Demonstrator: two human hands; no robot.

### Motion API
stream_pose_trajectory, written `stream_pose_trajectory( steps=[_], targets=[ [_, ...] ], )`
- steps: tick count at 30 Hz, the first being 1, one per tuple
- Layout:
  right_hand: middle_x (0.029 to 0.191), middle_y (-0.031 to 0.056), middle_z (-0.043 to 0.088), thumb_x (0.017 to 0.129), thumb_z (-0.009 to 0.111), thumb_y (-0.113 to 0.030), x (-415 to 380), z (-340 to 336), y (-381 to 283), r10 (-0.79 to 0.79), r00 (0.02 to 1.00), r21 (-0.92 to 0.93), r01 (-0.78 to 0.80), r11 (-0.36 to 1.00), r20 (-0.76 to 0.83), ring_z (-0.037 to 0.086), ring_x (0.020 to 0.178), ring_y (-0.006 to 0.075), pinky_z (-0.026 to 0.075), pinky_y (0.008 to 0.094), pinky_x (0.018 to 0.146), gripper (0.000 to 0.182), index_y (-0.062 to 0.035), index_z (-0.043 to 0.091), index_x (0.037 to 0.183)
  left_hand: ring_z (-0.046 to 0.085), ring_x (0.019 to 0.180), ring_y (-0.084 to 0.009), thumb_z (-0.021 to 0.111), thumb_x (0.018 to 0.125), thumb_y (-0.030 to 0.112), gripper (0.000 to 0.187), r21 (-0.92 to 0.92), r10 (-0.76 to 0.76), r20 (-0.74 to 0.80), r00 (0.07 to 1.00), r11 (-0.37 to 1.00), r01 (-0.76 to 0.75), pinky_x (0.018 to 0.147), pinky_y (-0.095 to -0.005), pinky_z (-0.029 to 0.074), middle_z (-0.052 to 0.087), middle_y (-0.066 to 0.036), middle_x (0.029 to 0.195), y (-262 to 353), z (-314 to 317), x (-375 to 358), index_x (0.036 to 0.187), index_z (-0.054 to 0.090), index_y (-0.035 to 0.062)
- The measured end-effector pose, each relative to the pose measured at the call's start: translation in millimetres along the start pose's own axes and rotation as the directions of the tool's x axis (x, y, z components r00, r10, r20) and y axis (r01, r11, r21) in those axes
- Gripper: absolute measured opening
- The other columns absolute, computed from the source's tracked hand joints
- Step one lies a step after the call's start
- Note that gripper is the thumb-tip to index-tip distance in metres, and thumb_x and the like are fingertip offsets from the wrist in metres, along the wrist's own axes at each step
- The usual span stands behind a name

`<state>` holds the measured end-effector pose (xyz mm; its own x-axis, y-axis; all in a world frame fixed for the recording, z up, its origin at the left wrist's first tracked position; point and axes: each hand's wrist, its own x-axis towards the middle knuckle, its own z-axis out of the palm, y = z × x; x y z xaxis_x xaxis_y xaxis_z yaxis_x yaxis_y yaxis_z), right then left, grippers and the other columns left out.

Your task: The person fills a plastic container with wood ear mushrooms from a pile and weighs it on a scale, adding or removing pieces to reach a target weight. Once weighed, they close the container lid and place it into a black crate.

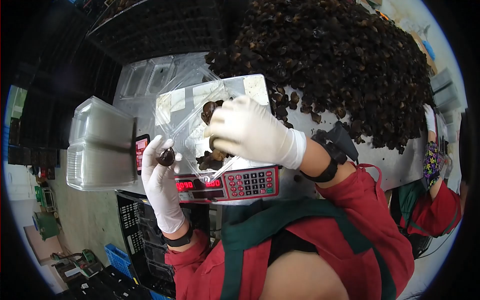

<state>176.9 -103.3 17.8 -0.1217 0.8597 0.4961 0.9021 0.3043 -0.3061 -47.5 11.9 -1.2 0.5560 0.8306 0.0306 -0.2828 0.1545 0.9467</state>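
Left hand [162, 182] pinches one dark mushroom-like piece [165, 157] between its fingertips, just left of the clear box [189, 134] over the scale [256, 89]. Right hand [252, 131] is bent over the box, beside more dark pieces [208, 113]; fingertips hidden, so cannot tell whether they grip anything. Big dark pile [330, 60] behind, to the right. Held piece looks light, cupped, glossy; probably soft, rubbery, a bit slippery in gloves, thin rim likely tears. Best hold: light pinch across opposite sides, no squeezing. Box looks thin, flexible; take by rim.
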Motion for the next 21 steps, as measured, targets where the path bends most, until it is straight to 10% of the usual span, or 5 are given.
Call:
stream_pose_trajectory(
  steps=[5,8,13,16,21],
  targets=[
    [0.090,0.0028,0.061,0.081,0.071,-0.023,-8.5,17.5,-10.4,-0.020,0.997,-0.062,0.025,0.998,0.070,0.058,0.089,0.0211,0.041,0.0370,0.084,0.018,-0.0168,0.067,0.097,0.061,0.092,-0.0206,0.053,0.084,0.008,0.051,-0.068,-0.034,0.119,0.992,0.997,0.043,0.072,-0.0265,0.047,0.061,-0.012,0.120,-10.1,-10.2,0.0,0.134,0.052,-0.0005],
    [0.084,0.0049,0.061,0.078,0.074,-0.017,-8.3,21.9,4.7,0.153,0.988,0.281,-0.137,0.950,-0.034,0.060,0.085,0.0227,0.044,0.0363,0.081,0.016,-0.0115,0.064,0.089,0.060,0.094,-0.0215,0.055,0.082,0.010,0.051,-0.152,0.000,0.173,0.985,0.988,0.026,0.072,-0.0269,0.046,0.058,-0.012,0.123,-13.9,-13.7,-0.1,0.132,0.052,-0.0025],
    [0.084,0.0029,0.068,0.082,0.079,-0.013,-5.9,-7.6,0.2,0.508,0.828,0.747,-0.489,0.449,0.237,0.063,0.078,0.0098,0.051,0.0276,0.071,0.025,-0.0040,0.067,0.101,0.058,0.088,-0.0177,0.054,0.083,0.009,0.044,-0.402,-0.285,-0.029,0.958,0.881,0.250,0.067,-0.0239,0.044,0.057,-0.011,0.111,23.5,27.0,-0.5,0.124,0.054,-0.0049],
    [0.088,0.0016,0.068,0.085,0.077,-0.011,-6.0,-7.9,1.0,0.534,0.790,0.868,-0.459,0.188,0.302,0.062,0.080,0.0069,0.052,0.0244,0.073,0.022,-0.0027,0.068,0.103,0.042,0.066,-0.0070,0.053,0.090,0.005,0.034,0.127,-0.120,0.170,0.978,0.987,0.099,0.051,-0.0199,0.031,0.054,-0.002,0.089,20.7,33.9,4.3,0.124,0.057,-0.0010],
    [0.096,0.0067,0.072,0.090,0.072,-0.007,-6.5,-6.4,-4.4,0.566,0.755,0.911,-0.413,0.018,0.331,0.067,0.086,0.0110,0.054,0.0246,0.080,0.018,0.0012,0.068,0.105,0.052,0.080,-0.0044,0.069,0.083,-0.007,0.048,0.484,0.124,0.294,0.948,0.835,-0.260,0.082,-0.0209,0.044,0.055,0.005,0.082,11.1,72.5,-1.3,0.129,0.060,0.0032]
  ],
)
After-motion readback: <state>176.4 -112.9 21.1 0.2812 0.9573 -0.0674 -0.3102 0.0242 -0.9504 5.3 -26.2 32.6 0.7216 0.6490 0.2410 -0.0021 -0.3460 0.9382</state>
